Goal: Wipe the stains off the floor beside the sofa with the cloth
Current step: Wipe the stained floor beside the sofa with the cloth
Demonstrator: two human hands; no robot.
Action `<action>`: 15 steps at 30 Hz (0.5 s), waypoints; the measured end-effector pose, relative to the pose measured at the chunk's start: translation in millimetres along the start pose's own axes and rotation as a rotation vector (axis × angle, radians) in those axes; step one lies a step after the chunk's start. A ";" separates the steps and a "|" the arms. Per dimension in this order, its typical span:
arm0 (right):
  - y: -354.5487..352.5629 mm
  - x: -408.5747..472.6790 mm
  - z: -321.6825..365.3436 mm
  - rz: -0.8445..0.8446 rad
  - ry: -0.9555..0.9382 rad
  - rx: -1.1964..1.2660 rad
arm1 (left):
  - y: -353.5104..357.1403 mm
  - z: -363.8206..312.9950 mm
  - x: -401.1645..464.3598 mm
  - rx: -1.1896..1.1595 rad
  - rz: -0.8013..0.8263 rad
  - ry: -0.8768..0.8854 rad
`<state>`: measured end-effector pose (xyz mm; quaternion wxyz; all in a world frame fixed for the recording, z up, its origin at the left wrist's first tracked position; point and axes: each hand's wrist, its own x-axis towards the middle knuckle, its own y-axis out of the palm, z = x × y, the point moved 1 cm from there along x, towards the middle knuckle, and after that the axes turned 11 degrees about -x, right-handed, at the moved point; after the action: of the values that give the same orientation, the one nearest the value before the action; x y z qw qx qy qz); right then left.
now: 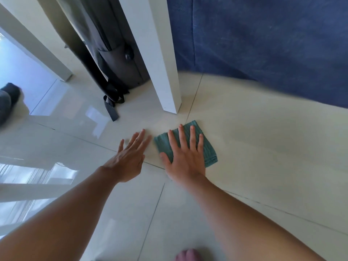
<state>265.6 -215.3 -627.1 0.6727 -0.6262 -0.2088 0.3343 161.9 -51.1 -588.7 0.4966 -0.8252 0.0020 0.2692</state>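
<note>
A folded teal cloth [208,147] lies flat on the pale tiled floor [263,147], just in front of the blue sofa [273,44]. My right hand [185,157] presses down on the cloth with palm flat and fingers spread, covering its left half. My left hand [130,157] hovers or rests on the bare tile just left of the cloth, fingers straight and together, holding nothing. I cannot make out any stains on the tiles around the cloth.
A white table leg [162,63] stands just beyond the cloth, a second white leg [37,48] further left. A dark grey bag [116,59] with a loose strap [112,110] sits between them. A dark shoe [7,100] shows at the left edge, toes [188,255] at the bottom.
</note>
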 end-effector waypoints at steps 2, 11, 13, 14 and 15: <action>1.2 -14.7 6.2 -0.002 -0.033 0.005 | -0.1 -1.7 2.1 -0.002 -0.010 -0.007; 5.4 -88.1 -13.1 0.051 -0.150 0.055 | -1.3 -29.6 22.6 0.080 0.019 0.071; 3.4 -99.7 -25.5 0.063 -0.147 0.058 | -1.3 -39.6 28.9 0.104 0.025 0.126; 2.9 -105.5 -31.8 0.071 -0.138 0.054 | -1.5 -47.0 32.7 0.113 0.015 0.169; 2.6 -111.8 -38.1 0.079 -0.124 0.050 | -1.6 -56.5 37.3 0.123 0.002 0.216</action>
<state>214.7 -321.7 -619.2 0.6603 -0.5950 -0.2168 0.4036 219.2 -86.8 -583.7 0.5429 -0.8173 0.0728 0.1789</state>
